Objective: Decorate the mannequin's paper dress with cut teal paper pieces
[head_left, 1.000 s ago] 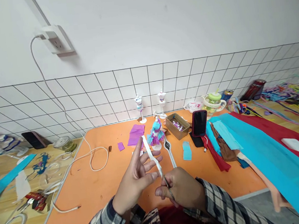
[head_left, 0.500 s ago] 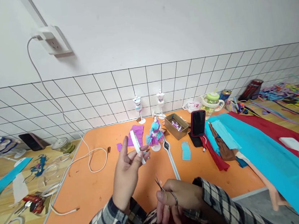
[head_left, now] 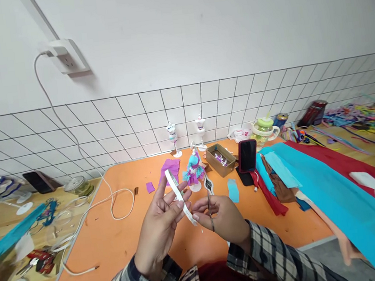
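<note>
My left hand (head_left: 159,221) pinches a short white strip (head_left: 180,197) between thumb and fingers, holding it slanted above the orange table (head_left: 124,239). My right hand (head_left: 222,216) is closed round small scissors (head_left: 208,201), their blades pointing up, and its fingertips touch the strip's lower end. Just beyond my hands stands a small doll form in a blue and purple paper dress (head_left: 194,169). A long white strip (head_left: 209,184) lies on the table behind my right hand.
Purple paper pieces (head_left: 170,166), a small cardboard box (head_left: 221,158), a red phone on a stand (head_left: 247,156) and two bare doll forms (head_left: 173,137) sit further back. Blue and red paper sheets (head_left: 330,187) cover the right side. A white cable (head_left: 96,206) loops at left.
My right hand has risen from near my lap to meet the strip's lower end, scissors now upright. My left hand lowered and tilted the strip.
</note>
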Available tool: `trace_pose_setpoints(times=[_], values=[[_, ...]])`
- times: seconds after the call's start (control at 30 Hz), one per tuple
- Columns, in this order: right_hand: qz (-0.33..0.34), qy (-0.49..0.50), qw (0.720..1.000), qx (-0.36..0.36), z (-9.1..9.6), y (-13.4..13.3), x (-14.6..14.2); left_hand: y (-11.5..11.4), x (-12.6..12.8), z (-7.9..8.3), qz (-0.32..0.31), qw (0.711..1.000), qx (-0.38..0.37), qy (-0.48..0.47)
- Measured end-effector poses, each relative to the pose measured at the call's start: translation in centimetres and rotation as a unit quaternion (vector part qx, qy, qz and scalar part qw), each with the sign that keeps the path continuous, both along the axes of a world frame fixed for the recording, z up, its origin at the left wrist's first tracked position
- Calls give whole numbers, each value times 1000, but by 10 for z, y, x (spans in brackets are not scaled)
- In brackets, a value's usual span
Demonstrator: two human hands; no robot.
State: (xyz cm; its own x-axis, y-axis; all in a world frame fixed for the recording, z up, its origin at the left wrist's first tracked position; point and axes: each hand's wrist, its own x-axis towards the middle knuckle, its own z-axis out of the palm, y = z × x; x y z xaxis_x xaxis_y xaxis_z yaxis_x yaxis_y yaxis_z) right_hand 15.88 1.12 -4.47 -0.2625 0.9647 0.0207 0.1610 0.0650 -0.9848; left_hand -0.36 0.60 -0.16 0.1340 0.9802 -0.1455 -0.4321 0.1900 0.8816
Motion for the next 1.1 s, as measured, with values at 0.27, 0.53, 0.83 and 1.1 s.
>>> trace_pose_setpoints(times=[0.27, 0.53, 0.83, 1.1], values=[[-4, -39, 999, 21, -2, 3, 4, -1, 0, -4, -24, 999, 24, 21], [15, -38, 999, 33, -4, 3, 0, 0, 4, -9, -15, 999, 36, 34], [-55, -202, 943, 260, 15, 5, 23, -1, -8, -7, -86, 995, 11, 43], [-76, -151, 950, 264, 5, -4, 17, -6, -13, 9, -141, 986, -29, -88]])
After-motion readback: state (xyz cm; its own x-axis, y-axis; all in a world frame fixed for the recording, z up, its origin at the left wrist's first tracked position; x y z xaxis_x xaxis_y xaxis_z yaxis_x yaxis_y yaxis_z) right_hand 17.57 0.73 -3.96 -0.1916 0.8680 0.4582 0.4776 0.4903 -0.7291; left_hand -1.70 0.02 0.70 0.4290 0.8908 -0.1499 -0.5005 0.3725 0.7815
